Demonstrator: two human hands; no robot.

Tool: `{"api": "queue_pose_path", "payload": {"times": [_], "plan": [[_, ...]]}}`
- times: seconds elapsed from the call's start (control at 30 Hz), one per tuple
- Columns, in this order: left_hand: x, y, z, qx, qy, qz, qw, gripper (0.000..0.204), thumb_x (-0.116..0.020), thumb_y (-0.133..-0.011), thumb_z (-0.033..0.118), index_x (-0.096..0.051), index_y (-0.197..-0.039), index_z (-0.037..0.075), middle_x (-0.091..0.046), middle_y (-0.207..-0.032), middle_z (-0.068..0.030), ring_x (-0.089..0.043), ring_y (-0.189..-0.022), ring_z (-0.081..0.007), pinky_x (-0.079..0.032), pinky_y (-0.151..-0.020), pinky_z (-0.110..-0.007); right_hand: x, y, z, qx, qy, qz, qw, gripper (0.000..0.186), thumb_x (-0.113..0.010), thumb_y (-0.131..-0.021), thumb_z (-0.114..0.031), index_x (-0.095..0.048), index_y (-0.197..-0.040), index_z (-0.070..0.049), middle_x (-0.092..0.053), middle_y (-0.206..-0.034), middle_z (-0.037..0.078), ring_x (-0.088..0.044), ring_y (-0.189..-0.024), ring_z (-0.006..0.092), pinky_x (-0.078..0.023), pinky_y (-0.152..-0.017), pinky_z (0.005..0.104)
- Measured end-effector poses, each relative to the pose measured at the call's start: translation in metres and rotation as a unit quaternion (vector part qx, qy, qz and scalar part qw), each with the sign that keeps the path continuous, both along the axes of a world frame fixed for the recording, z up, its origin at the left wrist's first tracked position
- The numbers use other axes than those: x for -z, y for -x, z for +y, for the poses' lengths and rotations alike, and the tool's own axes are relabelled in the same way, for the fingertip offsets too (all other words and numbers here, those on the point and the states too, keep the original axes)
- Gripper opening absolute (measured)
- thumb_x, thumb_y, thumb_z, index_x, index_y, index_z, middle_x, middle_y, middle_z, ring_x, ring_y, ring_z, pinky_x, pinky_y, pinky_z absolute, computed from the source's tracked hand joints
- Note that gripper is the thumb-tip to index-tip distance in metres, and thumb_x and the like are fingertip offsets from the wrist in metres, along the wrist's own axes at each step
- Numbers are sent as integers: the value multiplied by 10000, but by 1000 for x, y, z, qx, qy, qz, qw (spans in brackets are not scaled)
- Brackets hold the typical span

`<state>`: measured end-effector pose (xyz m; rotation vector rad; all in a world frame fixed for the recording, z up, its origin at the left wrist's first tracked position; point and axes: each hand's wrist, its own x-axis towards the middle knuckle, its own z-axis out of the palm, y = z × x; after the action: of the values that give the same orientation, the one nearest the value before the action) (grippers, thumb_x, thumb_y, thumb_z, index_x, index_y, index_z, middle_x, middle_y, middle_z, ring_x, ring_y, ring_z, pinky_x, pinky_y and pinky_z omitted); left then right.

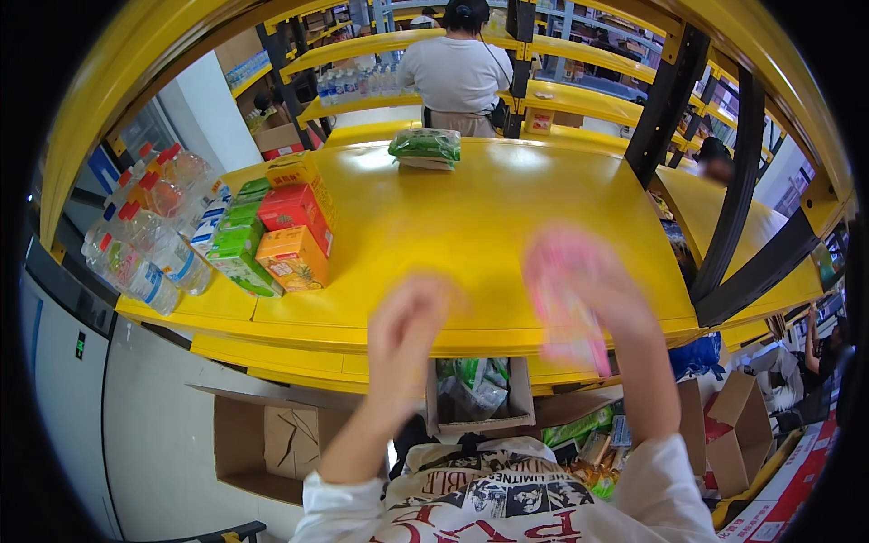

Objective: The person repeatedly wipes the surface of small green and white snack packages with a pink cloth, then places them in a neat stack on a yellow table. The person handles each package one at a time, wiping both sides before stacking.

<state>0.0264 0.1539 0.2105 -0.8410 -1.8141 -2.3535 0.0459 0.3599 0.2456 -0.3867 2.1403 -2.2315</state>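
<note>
My right hand (599, 282) is closed on a pink packet (559, 312), blurred, at its left side above the yellow shelf (462, 222). My left hand (407, 317) is apart from it; blur hides how far it opens.

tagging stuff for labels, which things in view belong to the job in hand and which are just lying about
Seemingly in the job:
pink package, in the right hand
yellow shelf, the work surface

Lying about, not handled now:
bottles and cartons, shelf's left
green package, shelf's far edge
cardboard box, lower left
</note>
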Motion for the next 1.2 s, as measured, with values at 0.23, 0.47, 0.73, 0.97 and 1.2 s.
{"api": "queue_pose_path", "payload": {"times": [0.23, 0.47, 0.73, 0.97, 1.2], "plan": [[175, -44, 0, 55, -115, -418, 900, 117, -440, -862, 69, -517, -932, 16, -543, -941, -75, -521, -931, -173, -397, -878, -291, 130, -63, -38, -21, -375, -109, 920, 217, -562, -780, -244, -543, -944, -104, -602, -774, 150, -609, -727, 284, -466, -666, 355], [221, -9, 31, 0, 24, -621, 783, 347, -491, -788, 143, -466, -1117, 35, -446, -1194, -126, -338, -1184, -265, -215, -1004, -380, 226, 11, -55, 190, -573, 66, 795, 287, -540, -770, -173, -567, -1026, -46, -582, -981, 166, -558, -904, 328, -441, -773, 422], [234, 9, 40, 66, 9, -681, 729, 506, -450, -791, 271, -340, -1228, 39, -263, -1362, -192, -245, -1241, -336, -99, -1056, -424, 268, 34, -51, 125, -478, 77, 866, 262, -461, -808, -105, -567, -1036, -34, -592, -980, 187, -564, -900, 341, -435, -783, 415], [197, -16, 9, 90, -19, -621, 778, 345, -491, -826, 210, -439, -1136, 68, -456, -1202, -140, -400, -1132, -264, -290, -985, -391, 158, -38, -50, 128, -481, -59, 865, 264, -588, -769, -189, -555, -967, -18, -592, -911, 169, -578, -784, 335, -453, -685, 386], [128, -59, -17, 179, -58, -520, 833, 382, -579, -799, 148, -435, -1123, 7, -529, -1089, -92, -511, -1026, -183, -388, -910, -323, 150, -87, -28, 80, 21, -231, 969, 145, -600, -811, -95, -531, -925, -37, -528, -803, -24, -472, -750, 58, -393, -689, 204]]}}
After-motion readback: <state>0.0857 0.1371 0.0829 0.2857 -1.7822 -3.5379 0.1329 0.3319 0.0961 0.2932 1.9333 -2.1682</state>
